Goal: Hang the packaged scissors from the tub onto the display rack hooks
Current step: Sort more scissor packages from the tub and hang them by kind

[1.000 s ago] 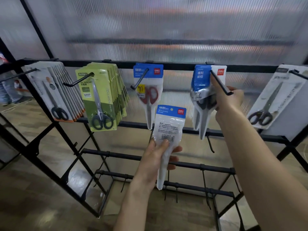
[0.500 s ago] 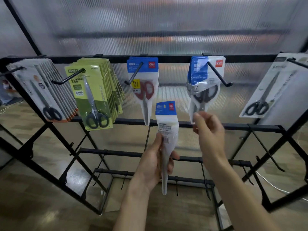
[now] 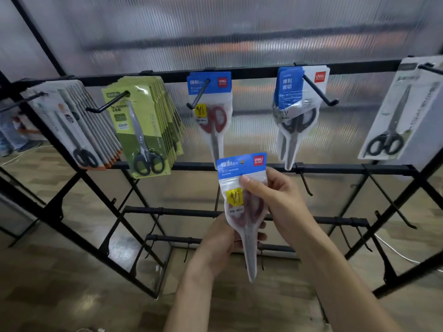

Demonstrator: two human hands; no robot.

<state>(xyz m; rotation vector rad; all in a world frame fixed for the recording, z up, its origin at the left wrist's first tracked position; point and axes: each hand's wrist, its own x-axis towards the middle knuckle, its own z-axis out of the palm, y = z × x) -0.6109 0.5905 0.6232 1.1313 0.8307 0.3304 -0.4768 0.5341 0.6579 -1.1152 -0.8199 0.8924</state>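
Far-left hook: grey packs (image 3: 72, 125) hang in a thick fanned stack, black-handled scissors showing on the front one.
Second hook: green packs (image 3: 141, 130) hang in another stack, the front one marked GRIP, black handles at its lower end.
Third hook (image 3: 199, 95): a single blue-topped pack (image 3: 212, 113) with red handles hangs here, blades pointing down.
Rack (image 3: 263, 72): black metal frame; the top bar carries all the loaded hooks, and lower bars run below with bare hooks on them.
Left hand (image 3: 215, 245): grips the lower, narrow part of the held pack, with fingertips showing on the pack's right edge.
Held pack (image 3: 242, 185): red-handled scissors in a clear sleeve with a blue header, front facing the camera, upright with the tip down. It is in front of the rack's second bar, below and just right of the red pack on the third hook, touching no hook. The hang hole in its header is free.
Right hand (image 3: 278, 200): holds the pack's upper right side, thumb pressed on the front just under the blue header, fingers behind.
Fourth hook (image 3: 320, 91): blue packs (image 3: 294, 111) with dark handles hang here, slightly skewed.
Far-right hook: a white pack (image 3: 398, 116) with black-handled scissors hangs tilted.
Backdrop: ribbed translucent panel (image 3: 215, 32) behind the rack; wood-look floor (image 3: 60, 283) below.
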